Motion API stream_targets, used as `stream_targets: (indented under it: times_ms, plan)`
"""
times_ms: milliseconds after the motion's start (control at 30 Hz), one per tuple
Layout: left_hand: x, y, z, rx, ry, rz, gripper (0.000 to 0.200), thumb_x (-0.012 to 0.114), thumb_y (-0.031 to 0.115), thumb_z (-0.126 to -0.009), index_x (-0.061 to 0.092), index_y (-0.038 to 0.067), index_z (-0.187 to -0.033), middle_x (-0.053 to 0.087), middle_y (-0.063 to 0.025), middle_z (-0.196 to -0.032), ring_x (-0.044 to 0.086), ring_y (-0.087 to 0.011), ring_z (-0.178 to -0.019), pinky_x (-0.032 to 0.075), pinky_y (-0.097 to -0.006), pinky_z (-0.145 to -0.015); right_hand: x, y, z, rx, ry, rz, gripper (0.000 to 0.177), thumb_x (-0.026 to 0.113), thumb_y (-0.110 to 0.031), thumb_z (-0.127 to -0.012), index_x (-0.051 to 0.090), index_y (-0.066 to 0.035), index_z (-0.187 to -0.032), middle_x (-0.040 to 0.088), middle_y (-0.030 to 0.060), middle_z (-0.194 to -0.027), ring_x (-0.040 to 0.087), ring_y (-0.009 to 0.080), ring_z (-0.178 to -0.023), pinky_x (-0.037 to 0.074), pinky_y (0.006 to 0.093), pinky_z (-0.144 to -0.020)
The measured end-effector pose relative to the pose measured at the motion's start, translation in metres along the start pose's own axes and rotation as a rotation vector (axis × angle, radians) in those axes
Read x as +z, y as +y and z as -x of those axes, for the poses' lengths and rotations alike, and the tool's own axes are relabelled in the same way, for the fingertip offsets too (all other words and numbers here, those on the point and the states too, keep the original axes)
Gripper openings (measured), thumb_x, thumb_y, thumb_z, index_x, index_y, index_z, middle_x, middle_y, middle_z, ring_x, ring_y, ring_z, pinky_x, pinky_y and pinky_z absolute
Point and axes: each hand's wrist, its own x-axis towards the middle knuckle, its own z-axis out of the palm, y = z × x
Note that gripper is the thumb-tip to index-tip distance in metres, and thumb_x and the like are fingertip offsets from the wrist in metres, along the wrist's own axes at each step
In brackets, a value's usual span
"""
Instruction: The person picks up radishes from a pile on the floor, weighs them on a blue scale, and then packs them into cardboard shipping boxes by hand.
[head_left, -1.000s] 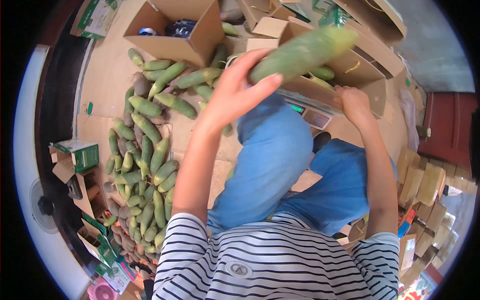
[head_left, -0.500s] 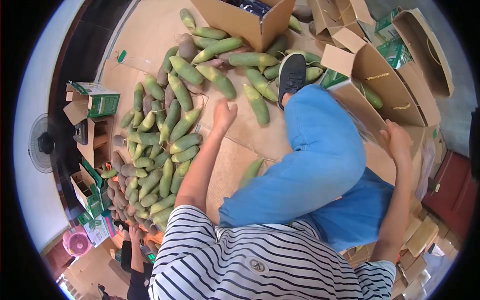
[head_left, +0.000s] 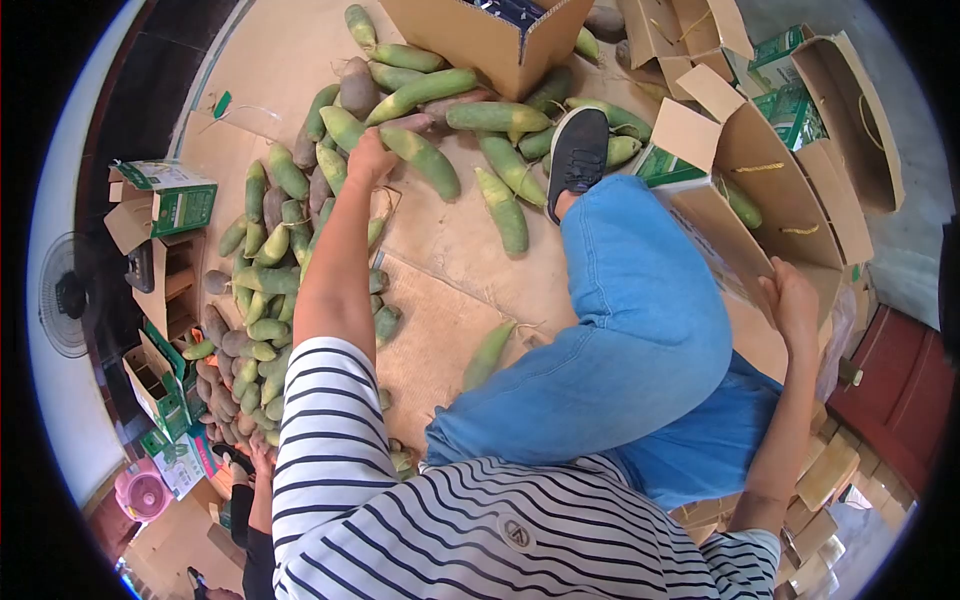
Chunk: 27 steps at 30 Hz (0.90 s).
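Note:
My left hand [head_left: 371, 160] is at the near end of a green radish [head_left: 343, 127] in the pile, its fingers closed over that end and partly hidden. Another green radish [head_left: 425, 166] lies just right of the hand. At the right, my right hand [head_left: 792, 300] is closed on the near edge of an open cardboard box [head_left: 768, 165] with yellow rope handles. Inside this box a green radish [head_left: 738, 203] shows.
Green radishes and brown roots [head_left: 240, 370] are heaped on the left. A large carton [head_left: 480, 45] stands at the top. Smaller green boxes [head_left: 183, 208] and a fan [head_left: 65, 295] are at the left. Another person's arm [head_left: 260, 500] shows at the lower left.
My left hand has moved up and left from bare cardboard onto the radish. My right hand stays at the box edge. The view has shifted slightly.

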Motion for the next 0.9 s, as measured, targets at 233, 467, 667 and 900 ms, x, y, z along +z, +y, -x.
stream_targets:
  times_ms: [233,467,667,900]
  plan:
    - [0.024,0.023,0.054,0.307,0.065,0.032,0.053,0.068,0.028,-0.074,0.047,0.004,-0.116,0.054,-0.0193,-0.112,0.055,-0.0341,-0.101,0.045,-0.0405,-0.086,-0.001,-0.003,0.001,0.001,0.013,-0.005,0.030,0.062,-0.012,-0.077,0.057,-0.001,-0.104,0.061,0.0187,-0.090,0.058,0.0352,-0.085,0.046,0.0424,-0.072]
    - [0.041,0.032,0.060,0.281,0.294,-0.414,0.058,0.064,0.014,-0.074,0.041,0.008,-0.127,0.040,-0.0134,-0.133,0.041,-0.0284,-0.121,0.040,-0.0433,-0.094,-0.002,-0.004,0.002,0.004,0.023,0.023,0.031,0.062,-0.014,-0.077,0.056,-0.001,-0.105,0.061,0.0176,-0.091,0.058,0.0346,-0.086,0.046,0.0422,-0.072]
    - [0.021,0.011,0.016,0.297,0.070,-0.600,0.061,0.059,0.006,-0.076,0.037,0.012,-0.132,0.032,-0.0126,-0.138,0.042,-0.0299,-0.121,0.044,-0.0436,-0.089,-0.004,-0.006,0.001,0.023,-0.002,-0.010,0.029,0.062,-0.013,-0.077,0.056,-0.001,-0.103,0.060,0.0175,-0.090,0.058,0.0345,-0.085,0.045,0.0426,-0.071]
    - [0.049,-0.008,0.045,0.169,0.082,-0.307,0.022,0.060,0.010,-0.076,0.055,0.005,-0.097,0.049,-0.0196,-0.106,0.060,-0.0366,-0.086,0.051,-0.0440,-0.071,-0.003,-0.007,0.000,0.017,0.010,0.004,0.029,0.063,-0.013,-0.077,0.057,-0.001,-0.103,0.061,0.0169,-0.091,0.058,0.0344,-0.085,0.045,0.0424,-0.072]
